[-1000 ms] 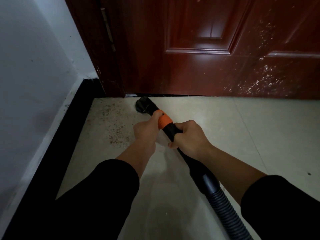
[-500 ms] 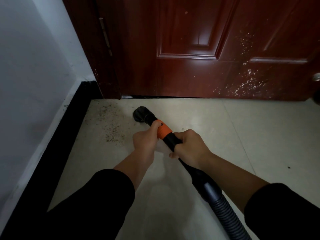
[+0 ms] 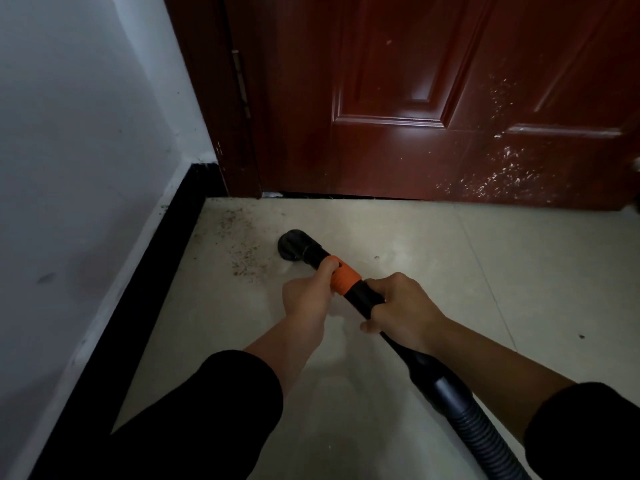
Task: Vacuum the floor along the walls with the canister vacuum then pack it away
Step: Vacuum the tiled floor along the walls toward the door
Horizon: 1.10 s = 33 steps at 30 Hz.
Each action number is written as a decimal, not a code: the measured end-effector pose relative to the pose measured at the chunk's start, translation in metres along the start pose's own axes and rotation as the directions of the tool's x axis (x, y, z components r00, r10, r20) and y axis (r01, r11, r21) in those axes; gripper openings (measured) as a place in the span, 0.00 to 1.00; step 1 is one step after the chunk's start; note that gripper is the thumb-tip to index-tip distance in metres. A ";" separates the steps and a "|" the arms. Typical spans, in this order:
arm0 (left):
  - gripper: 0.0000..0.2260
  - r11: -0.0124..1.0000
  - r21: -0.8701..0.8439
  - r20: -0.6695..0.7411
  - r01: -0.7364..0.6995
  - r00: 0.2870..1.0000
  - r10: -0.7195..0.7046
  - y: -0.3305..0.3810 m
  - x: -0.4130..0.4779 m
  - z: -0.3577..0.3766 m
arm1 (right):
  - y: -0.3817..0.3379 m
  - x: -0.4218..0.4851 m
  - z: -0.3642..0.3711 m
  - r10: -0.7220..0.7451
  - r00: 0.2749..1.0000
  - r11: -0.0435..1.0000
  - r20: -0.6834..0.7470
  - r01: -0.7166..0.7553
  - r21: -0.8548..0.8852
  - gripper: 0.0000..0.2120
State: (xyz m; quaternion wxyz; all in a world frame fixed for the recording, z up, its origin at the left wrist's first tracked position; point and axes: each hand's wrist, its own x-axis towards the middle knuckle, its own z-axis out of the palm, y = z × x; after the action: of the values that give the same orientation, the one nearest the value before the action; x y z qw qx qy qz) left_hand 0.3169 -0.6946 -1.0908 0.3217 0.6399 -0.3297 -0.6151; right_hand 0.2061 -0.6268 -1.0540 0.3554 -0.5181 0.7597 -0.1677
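Head view: black rigid plastic vacuum wand (image 3: 372, 301) w/ orange collar (image 3: 344, 278) runs from bottom right up to centre. Its round black nozzle (image 3: 294, 245) sits low on pale tiled floor (image 3: 450, 271); can't tell if it's touching. Canister itself not in shot.

Both hands have hold of it. Left hand (image 3: 306, 299) is wrapped round the front, thumb over the collar's edge. Right hand (image 3: 403, 310) is closed round the black tube just behind, fingers curled under.

Wand looks light, stiff and smooth, so prob. apt to twist in the palm. Two-handed hold near the collar seems the right spot for steering. Ribbed black hose (image 3: 485, 434) behind is flexible and will likely drag and tug back.

Scatter of dark crumbs (image 3: 242, 251) lies just left of the nozzle, spreading toward black skirting (image 3: 152, 271) below white wall (image 3: 69, 133). Dark red panelled door (image 3: 398, 98) stands ahead, w/ hinge (image 3: 242, 81) at left and pale scuffs at lower right. One lone speck (image 3: 581, 337) sits well apart on the right.

Corner where skirting meets door frame looks tight; round nozzle may not reach fully in and could knock the wood.
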 end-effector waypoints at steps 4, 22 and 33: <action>0.17 1.000 -0.010 -0.001 0.004 1.000 -0.005 -0.003 -0.009 -0.004 | 0.001 -0.008 -0.001 -0.013 1.000 1.000 0.011 0.013 -0.013 0.11; 0.17 1.000 0.012 -0.018 0.022 1.000 -0.021 -0.013 -0.028 -0.035 | -0.006 -0.023 0.008 -0.069 0.994 0.994 0.086 0.076 -0.073 0.14; 0.17 1.000 0.018 -0.084 0.017 0.996 -0.015 -0.010 -0.020 -0.061 | -0.024 -0.016 0.029 -0.119 0.986 0.992 0.119 0.123 -0.025 0.16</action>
State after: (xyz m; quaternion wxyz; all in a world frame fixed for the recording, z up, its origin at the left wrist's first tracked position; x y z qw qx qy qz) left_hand 0.3775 -0.6723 -1.0856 0.3243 0.6707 -0.3166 -0.5872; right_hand 0.2460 -0.6183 -1.0531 0.3801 -0.5778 0.7073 -0.1462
